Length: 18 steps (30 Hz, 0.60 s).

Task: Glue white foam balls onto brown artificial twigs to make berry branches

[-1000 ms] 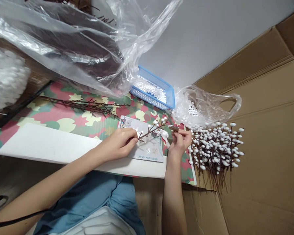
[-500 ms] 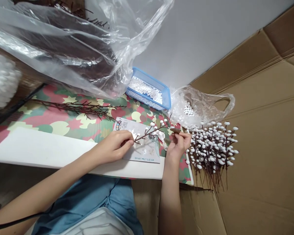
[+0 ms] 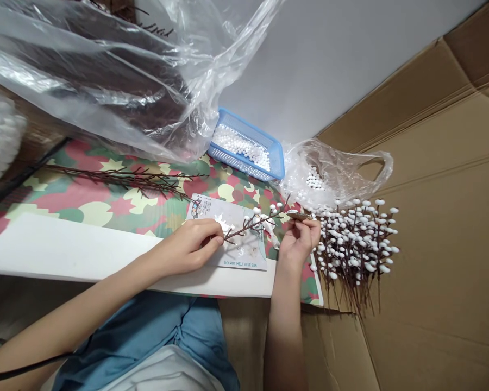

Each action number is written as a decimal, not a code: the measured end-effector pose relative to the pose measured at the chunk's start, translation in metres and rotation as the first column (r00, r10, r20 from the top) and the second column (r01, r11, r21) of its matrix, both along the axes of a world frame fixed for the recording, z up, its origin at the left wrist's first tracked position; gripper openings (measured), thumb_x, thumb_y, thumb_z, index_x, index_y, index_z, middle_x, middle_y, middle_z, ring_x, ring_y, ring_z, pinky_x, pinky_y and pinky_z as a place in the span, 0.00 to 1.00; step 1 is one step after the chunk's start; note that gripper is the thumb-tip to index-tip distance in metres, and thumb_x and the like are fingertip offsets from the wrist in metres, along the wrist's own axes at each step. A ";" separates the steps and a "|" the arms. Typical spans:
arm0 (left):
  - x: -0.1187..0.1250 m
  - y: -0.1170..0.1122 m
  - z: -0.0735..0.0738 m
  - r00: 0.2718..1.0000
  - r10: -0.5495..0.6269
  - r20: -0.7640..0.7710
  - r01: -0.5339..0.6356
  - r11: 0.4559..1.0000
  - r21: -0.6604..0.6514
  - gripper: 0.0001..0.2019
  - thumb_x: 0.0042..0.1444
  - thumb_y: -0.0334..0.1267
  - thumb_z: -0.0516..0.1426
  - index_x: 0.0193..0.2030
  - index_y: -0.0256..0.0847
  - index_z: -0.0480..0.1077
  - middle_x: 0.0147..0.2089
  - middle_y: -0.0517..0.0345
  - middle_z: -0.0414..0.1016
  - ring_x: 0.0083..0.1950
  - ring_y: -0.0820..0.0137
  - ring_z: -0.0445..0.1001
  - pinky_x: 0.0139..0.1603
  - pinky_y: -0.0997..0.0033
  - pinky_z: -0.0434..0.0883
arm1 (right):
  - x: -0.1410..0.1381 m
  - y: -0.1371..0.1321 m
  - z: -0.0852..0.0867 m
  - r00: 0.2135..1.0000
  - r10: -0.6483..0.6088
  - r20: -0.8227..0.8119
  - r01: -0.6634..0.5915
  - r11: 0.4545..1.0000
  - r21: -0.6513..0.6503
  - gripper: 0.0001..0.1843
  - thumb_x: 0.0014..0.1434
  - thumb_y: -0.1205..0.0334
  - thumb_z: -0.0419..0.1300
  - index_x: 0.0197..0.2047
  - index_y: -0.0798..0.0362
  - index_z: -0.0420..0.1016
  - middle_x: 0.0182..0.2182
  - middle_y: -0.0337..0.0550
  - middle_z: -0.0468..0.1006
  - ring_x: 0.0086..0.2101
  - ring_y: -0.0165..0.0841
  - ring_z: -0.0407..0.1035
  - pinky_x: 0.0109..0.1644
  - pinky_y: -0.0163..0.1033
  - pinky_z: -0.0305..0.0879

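My left hand (image 3: 193, 243) is closed around the lower end of a brown artificial twig (image 3: 244, 228), which slants up to the right. Several white berries sit along the twig's side stems. Between the fingers of my right hand (image 3: 299, 241) is a small flat brownish piece (image 3: 297, 215) with a pale tip, its exact kind unclear. That piece is close to the twig's upper tip but appears apart from it. Beneath the twig lies a printed glue gun card (image 3: 244, 264), with a crumpled white lump (image 3: 269, 227) by its right edge.
Behind the card stands a blue basket (image 3: 283, 163) of white berries. A clear bag (image 3: 346, 171) with more berries is right of it. Finished-looking berry twigs (image 3: 356, 239) lie at the right, bare twigs (image 3: 138, 179) at the left. A large plastic bag (image 3: 146, 103) covers the back left.
The view has shifted slightly. Both hands keep their holds, and the twig and the brownish piece stay close together with hardly any movement.
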<state>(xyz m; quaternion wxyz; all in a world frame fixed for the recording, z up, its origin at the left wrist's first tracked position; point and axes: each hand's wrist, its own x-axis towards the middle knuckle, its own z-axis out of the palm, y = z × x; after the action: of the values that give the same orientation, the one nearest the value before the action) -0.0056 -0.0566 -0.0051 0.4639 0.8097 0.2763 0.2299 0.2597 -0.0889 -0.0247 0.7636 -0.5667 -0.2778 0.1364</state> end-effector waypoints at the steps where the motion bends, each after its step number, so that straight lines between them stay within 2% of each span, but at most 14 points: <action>1: 0.000 0.000 0.000 1.000 -0.002 0.002 0.002 1.000 0.002 0.12 0.62 0.36 0.46 0.31 0.38 0.67 0.32 0.54 0.73 0.34 0.68 0.70 0.36 0.70 0.63 | 0.000 0.000 0.000 1.000 0.002 0.001 -0.002 1.000 0.000 0.10 0.40 0.65 0.59 0.26 0.51 0.60 0.25 0.31 0.66 0.27 0.25 0.66 0.31 0.30 0.63; 18: 0.000 0.000 -0.001 1.000 -0.007 0.007 0.007 1.000 0.010 0.12 0.63 0.35 0.47 0.31 0.37 0.68 0.31 0.55 0.72 0.33 0.68 0.69 0.35 0.70 0.63 | -0.002 0.001 -0.001 1.000 0.004 -0.008 -0.004 1.000 0.029 0.09 0.39 0.65 0.58 0.25 0.50 0.61 0.25 0.30 0.65 0.28 0.25 0.66 0.30 0.30 0.63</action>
<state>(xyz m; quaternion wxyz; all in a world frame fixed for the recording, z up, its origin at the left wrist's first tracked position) -0.0059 -0.0567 -0.0064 0.4616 0.8121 0.2709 0.2324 0.2573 -0.0875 -0.0252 0.7727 -0.5543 -0.2778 0.1361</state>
